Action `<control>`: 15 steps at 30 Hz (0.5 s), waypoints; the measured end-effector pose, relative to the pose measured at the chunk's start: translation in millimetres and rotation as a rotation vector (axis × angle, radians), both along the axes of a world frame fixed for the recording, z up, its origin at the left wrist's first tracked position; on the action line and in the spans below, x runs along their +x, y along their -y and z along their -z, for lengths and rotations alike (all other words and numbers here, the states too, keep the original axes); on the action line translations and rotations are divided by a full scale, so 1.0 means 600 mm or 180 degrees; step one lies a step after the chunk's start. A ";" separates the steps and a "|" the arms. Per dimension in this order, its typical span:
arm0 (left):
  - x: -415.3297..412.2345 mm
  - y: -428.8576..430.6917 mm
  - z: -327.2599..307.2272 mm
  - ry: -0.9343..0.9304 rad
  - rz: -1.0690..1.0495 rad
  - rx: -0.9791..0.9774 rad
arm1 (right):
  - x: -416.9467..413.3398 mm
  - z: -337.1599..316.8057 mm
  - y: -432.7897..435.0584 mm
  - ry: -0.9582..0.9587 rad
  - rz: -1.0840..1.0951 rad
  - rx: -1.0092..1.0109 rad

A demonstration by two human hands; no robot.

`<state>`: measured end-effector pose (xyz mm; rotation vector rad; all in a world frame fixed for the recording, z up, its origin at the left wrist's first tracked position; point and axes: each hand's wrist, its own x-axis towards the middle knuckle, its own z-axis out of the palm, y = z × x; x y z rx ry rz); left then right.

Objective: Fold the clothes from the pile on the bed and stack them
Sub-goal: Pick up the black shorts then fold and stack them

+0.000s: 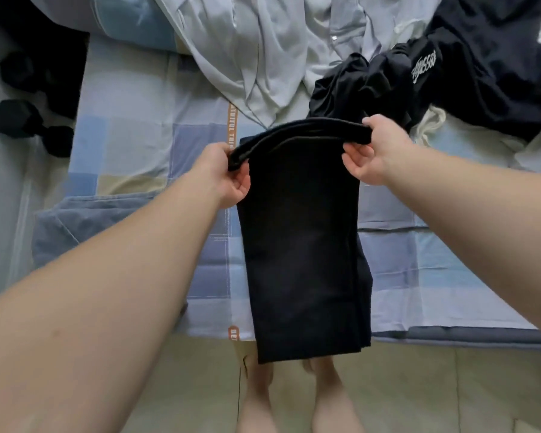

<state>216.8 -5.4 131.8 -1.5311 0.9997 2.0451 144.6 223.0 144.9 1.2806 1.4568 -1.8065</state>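
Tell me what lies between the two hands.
The folded top edge of the black garment, gripped by the left hand and right hand. Head view shows it.

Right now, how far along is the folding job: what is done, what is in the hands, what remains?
Done: no finished stack is in view. In hand: the left hand and right hand grip the top of a black garment, already folded lengthwise, hanging past the edge of the bed. Left: the pale grey clothes and the black top with white lettering lie crumpled on the bed.
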 end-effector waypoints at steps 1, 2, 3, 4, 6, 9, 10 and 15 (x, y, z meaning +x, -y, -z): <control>-0.015 0.002 0.023 -0.0055 0.0035 -0.0046 | -0.021 0.024 0.005 0.0007 -0.0073 0.0018; -0.026 0.002 0.044 -0.0116 0.0134 -0.0077 | -0.037 0.048 0.007 0.0015 -0.0186 0.0023; -0.032 0.001 0.065 -0.0162 0.0294 -0.0111 | -0.048 0.070 0.008 0.0029 -0.0316 0.0001; -0.032 -0.002 0.086 -0.0160 0.0494 -0.0184 | -0.054 0.093 0.007 0.0067 -0.0449 -0.0032; -0.020 -0.012 0.120 -0.0109 0.0874 -0.0456 | -0.050 0.128 0.001 0.0166 -0.0641 -0.0100; 0.017 -0.036 0.141 -0.0118 0.1209 -0.0735 | -0.021 0.152 -0.019 0.0271 -0.0954 -0.0260; 0.032 -0.046 0.143 -0.0102 0.1282 -0.0806 | -0.008 0.154 -0.027 0.0304 -0.1069 -0.0295; 0.124 -0.085 0.126 0.0087 0.1437 -0.1156 | 0.081 0.147 -0.076 0.0340 -0.1842 0.0020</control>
